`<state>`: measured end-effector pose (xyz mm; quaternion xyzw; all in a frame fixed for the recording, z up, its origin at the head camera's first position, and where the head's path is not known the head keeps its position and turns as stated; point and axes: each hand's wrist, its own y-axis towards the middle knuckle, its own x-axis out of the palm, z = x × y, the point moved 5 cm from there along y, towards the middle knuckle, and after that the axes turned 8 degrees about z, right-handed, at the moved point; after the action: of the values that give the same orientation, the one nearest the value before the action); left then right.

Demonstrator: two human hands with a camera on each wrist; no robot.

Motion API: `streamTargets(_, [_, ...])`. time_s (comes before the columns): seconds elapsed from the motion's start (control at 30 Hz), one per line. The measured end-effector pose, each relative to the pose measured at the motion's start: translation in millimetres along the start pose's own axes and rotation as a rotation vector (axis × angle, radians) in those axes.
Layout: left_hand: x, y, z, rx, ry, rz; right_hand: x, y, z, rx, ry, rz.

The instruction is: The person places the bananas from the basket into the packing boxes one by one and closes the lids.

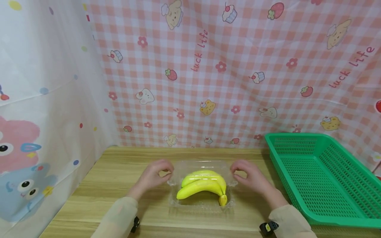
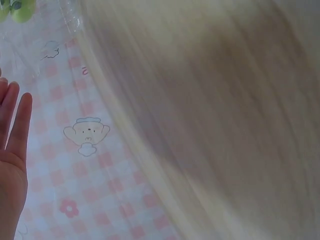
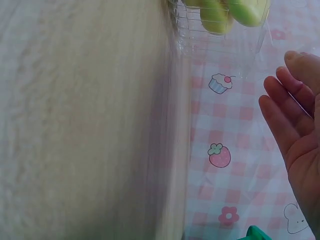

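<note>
A clear plastic clamshell box (image 1: pixel 202 207) stands on the table with a bunch of yellow bananas (image 1: pixel 199 187) inside. Its see-through lid (image 1: pixel 205 164) seems raised at the far side, though its exact angle is hard to tell. At the lid's left edge, my left hand (image 1: pixel 156 172) pinches the plastic between thumb and forefinger. My right hand (image 1: pixel 250 175) does the same at the right edge. Other fingers of the left hand (image 2: pixel 12 145) and of the right hand (image 3: pixel 300 115) look fairly straight in the wrist views. Banana ends (image 3: pixel 215 16) show through the plastic in the right wrist view.
To the right lies a large green plastic basket (image 1: pixel 293 195), close to my right forearm. The wood-grain table (image 1: pixel 119 175) ends at a pink checked curtain (image 1: pixel 190 82) behind and a white printed curtain (image 1: pixel 59 82) on the left.
</note>
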<state>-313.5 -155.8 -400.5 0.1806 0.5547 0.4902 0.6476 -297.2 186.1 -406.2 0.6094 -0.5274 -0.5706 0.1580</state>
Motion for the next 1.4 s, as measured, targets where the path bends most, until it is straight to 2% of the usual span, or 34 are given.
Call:
streamTargets(0.2, [-0.1, -2.3, 4.8, 0.051, 0.084, -0.053, -0.6, -1.1, -5.8, -0.073, -0.033, -0.039])
streamTargets(0.5, [0.3, -6.7, 9.8, 0.119, 0.133, -0.084, 0.6, -3.6, -11.6, -0.144, -0.1, -0.109])
streamTargets(0.87, [1.5, -10.2, 9.2, 0.103, 0.19, -0.139, 2.7, -6.0, -12.0, -0.164, -0.119, -0.152])
streamTargets(1.4, [1.6, -12.5, 10.0, 0.079, 0.209, -0.154, 1.8, -9.3, -12.9, -0.177, -0.131, -0.15])
